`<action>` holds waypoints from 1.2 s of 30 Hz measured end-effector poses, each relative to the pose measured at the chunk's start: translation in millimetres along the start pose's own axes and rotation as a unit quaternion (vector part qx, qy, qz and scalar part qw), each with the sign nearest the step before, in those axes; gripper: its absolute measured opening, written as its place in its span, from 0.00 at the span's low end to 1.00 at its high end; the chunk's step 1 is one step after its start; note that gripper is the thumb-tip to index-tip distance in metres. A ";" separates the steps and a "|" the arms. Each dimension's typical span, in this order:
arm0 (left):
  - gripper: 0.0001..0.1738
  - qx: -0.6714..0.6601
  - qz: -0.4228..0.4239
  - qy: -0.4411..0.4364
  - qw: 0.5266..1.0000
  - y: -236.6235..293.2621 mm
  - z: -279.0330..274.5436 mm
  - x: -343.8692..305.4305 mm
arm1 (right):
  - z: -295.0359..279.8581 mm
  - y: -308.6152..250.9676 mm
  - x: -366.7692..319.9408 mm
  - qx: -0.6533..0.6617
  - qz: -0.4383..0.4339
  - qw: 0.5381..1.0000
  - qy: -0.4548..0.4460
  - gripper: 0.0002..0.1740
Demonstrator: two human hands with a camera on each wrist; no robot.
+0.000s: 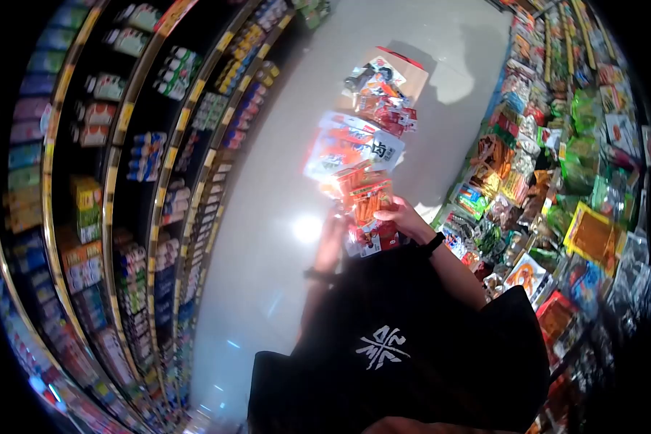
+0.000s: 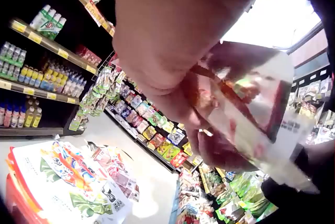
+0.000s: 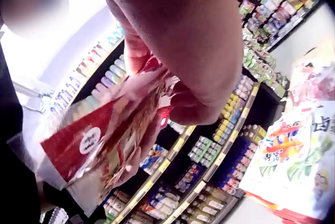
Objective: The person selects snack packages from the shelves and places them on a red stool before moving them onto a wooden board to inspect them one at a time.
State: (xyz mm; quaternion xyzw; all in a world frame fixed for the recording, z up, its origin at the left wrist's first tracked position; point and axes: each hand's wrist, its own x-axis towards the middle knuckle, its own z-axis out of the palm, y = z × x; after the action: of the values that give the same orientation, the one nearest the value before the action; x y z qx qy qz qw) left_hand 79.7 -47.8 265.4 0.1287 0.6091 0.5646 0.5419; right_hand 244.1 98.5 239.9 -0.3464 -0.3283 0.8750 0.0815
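Note:
Both hands hold several clear and red snack packets in front of the black shirt. In the head view, the right hand (image 1: 410,220) has its thumb over the orange-filled packets (image 1: 367,199), while the left hand (image 1: 330,239) is blurred at their left side. The left wrist view shows the left hand (image 2: 209,145) with its fingers curled round a shiny packet (image 2: 256,88). Seen from the right wrist, the right hand (image 3: 191,101) grips a packet with a red label (image 3: 78,140). Beyond the hands lies a large white packet (image 1: 354,145) with vegetable pictures.
More packets (image 1: 383,105) lie on a cardboard box (image 1: 412,76) further off. Shelves of bottles and cartons (image 1: 130,173) line the left side, and displays of bagged snacks (image 1: 513,181) fill the right. Pale floor (image 1: 267,181) lies between them.

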 end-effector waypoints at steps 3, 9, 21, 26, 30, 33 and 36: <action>0.12 -0.033 0.023 -0.010 0.999 4.2 9.0 1.9 | -5.4 8.8 -0.8 -0.008 -0.004 1.000 -0.003 0.21; 0.16 0.076 0.013 0.017 0.997 9.0 2.7 11.2 | -7.3 49.2 29.1 0.033 -0.033 0.998 0.029 0.15; 0.30 0.235 0.145 -0.053 0.960 37.6 -52.1 114.0 | 29.3 39.6 69.5 0.197 -0.107 0.965 0.133 0.17; 0.28 0.200 0.072 -0.191 0.958 66.5 -98.1 158.5 | 80.7 79.3 98.5 0.297 -0.225 0.901 0.224 0.25; 0.17 0.210 -0.107 -0.259 0.937 96.3 -126.9 149.9 | 128.1 100.5 102.1 0.316 -0.222 0.886 0.257 0.18; 0.17 0.243 -0.117 -0.313 0.911 94.7 -135.9 158.3 | 131.1 102.6 112.8 0.260 -0.227 0.903 0.255 0.18; 0.17 0.229 -0.053 -0.329 0.915 65.3 -144.2 174.0 | 142.2 96.7 108.8 0.211 -0.239 0.904 0.285 0.17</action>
State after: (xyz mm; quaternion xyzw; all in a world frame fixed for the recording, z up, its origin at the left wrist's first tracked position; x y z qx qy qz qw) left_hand -132.2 28.4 197.4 0.3949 0.5150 0.3062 0.6965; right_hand 77.3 -9.4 196.2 -0.4667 -0.1721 0.7422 0.4492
